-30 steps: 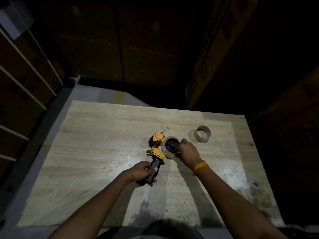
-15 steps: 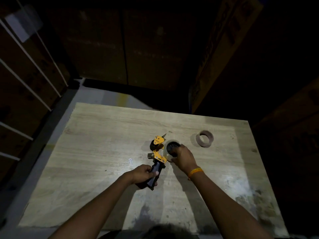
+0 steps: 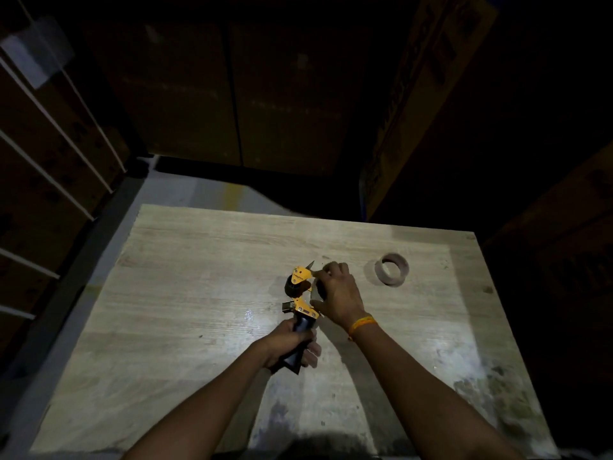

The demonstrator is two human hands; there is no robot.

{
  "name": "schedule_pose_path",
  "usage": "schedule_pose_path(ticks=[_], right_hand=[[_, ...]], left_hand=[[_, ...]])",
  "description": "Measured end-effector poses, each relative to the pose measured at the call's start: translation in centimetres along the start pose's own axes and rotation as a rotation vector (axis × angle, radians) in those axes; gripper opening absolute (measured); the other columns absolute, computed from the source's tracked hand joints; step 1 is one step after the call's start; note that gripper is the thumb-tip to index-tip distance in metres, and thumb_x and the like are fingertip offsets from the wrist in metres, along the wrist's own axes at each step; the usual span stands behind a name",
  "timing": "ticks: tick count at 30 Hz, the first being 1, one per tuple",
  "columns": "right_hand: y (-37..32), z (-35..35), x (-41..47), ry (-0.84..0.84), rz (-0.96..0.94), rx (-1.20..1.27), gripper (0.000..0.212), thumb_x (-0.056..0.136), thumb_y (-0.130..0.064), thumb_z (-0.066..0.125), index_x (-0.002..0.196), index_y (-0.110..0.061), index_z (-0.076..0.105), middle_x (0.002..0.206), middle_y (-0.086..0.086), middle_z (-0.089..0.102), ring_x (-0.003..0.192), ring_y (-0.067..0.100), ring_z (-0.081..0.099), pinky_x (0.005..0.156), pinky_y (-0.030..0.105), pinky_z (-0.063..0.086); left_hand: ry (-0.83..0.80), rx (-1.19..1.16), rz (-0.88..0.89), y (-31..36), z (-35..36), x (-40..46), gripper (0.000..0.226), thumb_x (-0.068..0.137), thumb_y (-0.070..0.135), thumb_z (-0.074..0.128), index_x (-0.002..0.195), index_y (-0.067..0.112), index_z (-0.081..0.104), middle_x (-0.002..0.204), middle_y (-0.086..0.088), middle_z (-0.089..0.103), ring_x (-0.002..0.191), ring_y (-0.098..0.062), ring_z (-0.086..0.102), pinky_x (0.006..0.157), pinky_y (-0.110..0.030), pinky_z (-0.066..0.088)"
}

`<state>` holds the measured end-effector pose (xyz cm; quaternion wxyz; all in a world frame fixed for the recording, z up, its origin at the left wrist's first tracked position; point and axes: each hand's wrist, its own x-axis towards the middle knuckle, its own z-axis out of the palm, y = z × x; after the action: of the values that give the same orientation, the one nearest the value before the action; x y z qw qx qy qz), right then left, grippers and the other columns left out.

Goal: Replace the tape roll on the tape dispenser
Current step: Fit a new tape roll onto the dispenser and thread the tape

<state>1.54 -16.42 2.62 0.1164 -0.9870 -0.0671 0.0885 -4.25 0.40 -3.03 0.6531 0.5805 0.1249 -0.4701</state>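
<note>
Dim room, one bright patch of light on a pale wood-grain table [image 3: 185,293] seen from above. Two bare forearms reach in from the bottom edge.

Near the table's centre: a yellow and black tape dispenser [image 3: 300,295], handle pointing toward the viewer, blade end away. The left hand [image 3: 292,345] is clenched round the black handle, fingers wrapped fully, w/ the handle's butt poking out below the fist. The right hand [image 3: 336,293] sits on the dispenser's right side, over the spot where the roll mounts; fingers are curled and pinched near the yellow front plate. It covers the roll itself, so whether it grips the roll, a tape end or the frame can't be told. An orange band [image 3: 362,323] circles the right wrist.

To the right of the hands, well apart from them, a brownish tape ring [image 3: 391,268] rests on the table, tilted so its hole shows; looks like a thin cardboard core, but too dark to be sure.

Table's near-right corner is stained and blotchy. Beyond the far edge, a strip of grey floor w/ a faint yellow mark. Surroundings mostly black: stacked cardboard boxes [image 3: 414,94] at back and right, and a rack w/ white rails [image 3: 56,127] at left.
</note>
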Motion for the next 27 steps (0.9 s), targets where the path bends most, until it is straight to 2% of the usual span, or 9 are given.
schedule_pose_path(ticks=[3, 6, 11, 14, 17, 20, 22, 24, 27], right_hand=[[0.0, 0.4, 0.9, -0.062, -0.003, -0.01, 0.073, 0.071, -0.034, 0.079, 0.139, -0.021, 0.059, 0.149, 0.013, 0.047, 0.14, 0.039, 0.037, 0.101, 0.05, 0.046], [0.0, 0.8, 1.6, -0.159, 0.028, -0.007, 0.072, 0.075, -0.034, 0.077, 0.142, -0.021, 0.055, 0.146, 0.014, 0.049, 0.14, 0.041, 0.038, 0.109, 0.055, 0.04], [-0.1, 1.0, 2.0, -0.165, 0.071, 0.081, 0.067, 0.065, -0.036, 0.079, 0.13, -0.031, 0.063, 0.123, 0.009, 0.053, 0.116, 0.036, 0.046, 0.095, 0.048, 0.045], [0.2, 1.3, 2.0, -0.084, 0.097, 0.159, 0.053, 0.062, -0.036, 0.076, 0.115, -0.034, 0.072, 0.112, 0.004, 0.057, 0.108, 0.034, 0.05, 0.084, 0.043, 0.049], [0.7, 1.8, 1.6, 0.004, 0.103, 0.266, 0.034, 0.062, -0.03, 0.078, 0.096, -0.029, 0.079, 0.104, 0.003, 0.061, 0.1, 0.032, 0.051, 0.078, 0.042, 0.051], [1.2, 2.2, 1.3, 0.062, 0.089, 0.302, 0.021, 0.066, -0.024, 0.077, 0.087, -0.027, 0.081, 0.101, 0.002, 0.064, 0.096, 0.029, 0.052, 0.076, 0.04, 0.051], [1.3, 2.4, 1.1, 0.067, 0.075, 0.303, 0.017, 0.066, -0.023, 0.077, 0.081, -0.029, 0.081, 0.098, 0.001, 0.065, 0.095, 0.028, 0.054, 0.077, 0.038, 0.05], [1.4, 2.4, 0.8, 0.084, 0.059, 0.307, 0.014, 0.069, -0.021, 0.076, 0.079, -0.028, 0.082, 0.097, 0.001, 0.067, 0.095, 0.028, 0.055, 0.077, 0.036, 0.049], [1.6, 2.1, 0.6, 0.098, -0.001, 0.304, 0.019, 0.072, -0.019, 0.076, 0.087, -0.027, 0.084, 0.096, 0.003, 0.069, 0.093, 0.027, 0.056, 0.075, 0.034, 0.047]], left_hand=[[0.049, -0.016, 0.025, -0.3, 0.4, -0.2, 0.017, 0.098, 0.015, 0.064, 0.107, 0.004, 0.054, 0.081, -0.026, 0.067, 0.059, -0.033, 0.066, 0.066, -0.048, 0.056], [0.06, -0.012, 0.042, -0.3, 0.5, -0.1, 0.019, 0.096, 0.014, 0.067, 0.105, 0.006, 0.052, 0.071, -0.019, 0.059, 0.057, -0.031, 0.062, 0.064, -0.047, 0.057], [0.053, -0.015, 0.035, -0.2, 0.4, -0.3, 0.022, 0.095, 0.014, 0.066, 0.11, 0.009, 0.05, 0.07, -0.014, 0.056, 0.056, -0.029, 0.057, 0.067, -0.049, 0.055], [0.072, -0.01, 0.044, 0.2, 0.6, -0.8, 0.023, 0.096, 0.011, 0.062, 0.115, 0.006, 0.051, 0.068, -0.013, 0.055, 0.05, -0.025, 0.05, 0.061, -0.044, 0.054], [0.093, 0.108, 0.072, 0.7, 0.5, -1.0, 0.027, 0.099, 0.015, 0.06, 0.124, 0.009, 0.052, 0.067, -0.009, 0.059, 0.047, -0.025, 0.054, 0.054, -0.037, 0.054], [0.111, 0.201, 0.084, 0.8, 0.4, -1.0, 0.03, 0.098, 0.022, 0.062, 0.125, 0.015, 0.051, 0.068, -0.01, 0.063, 0.048, -0.027, 0.058, 0.055, -0.039, 0.056], [0.117, 0.233, 0.071, 0.9, 0.4, -1.1, 0.031, 0.099, 0.02, 0.06, 0.126, 0.013, 0.048, 0.068, -0.01, 0.061, 0.046, -0.027, 0.058, 0.052, -0.039, 0.056], [0.116, 0.266, 0.062, 1.3, 0.4, -1.6, 0.032, 0.1, 0.019, 0.059, 0.128, 0.01, 0.046, 0.069, -0.01, 0.061, 0.045, -0.025, 0.059, 0.048, -0.033, 0.054], [0.111, 0.33, 0.077, 1.6, 0.3, -1.8, 0.032, 0.101, 0.021, 0.06, 0.129, 0.011, 0.047, 0.07, -0.008, 0.063, 0.047, -0.023, 0.061, 0.048, -0.031, 0.054]])
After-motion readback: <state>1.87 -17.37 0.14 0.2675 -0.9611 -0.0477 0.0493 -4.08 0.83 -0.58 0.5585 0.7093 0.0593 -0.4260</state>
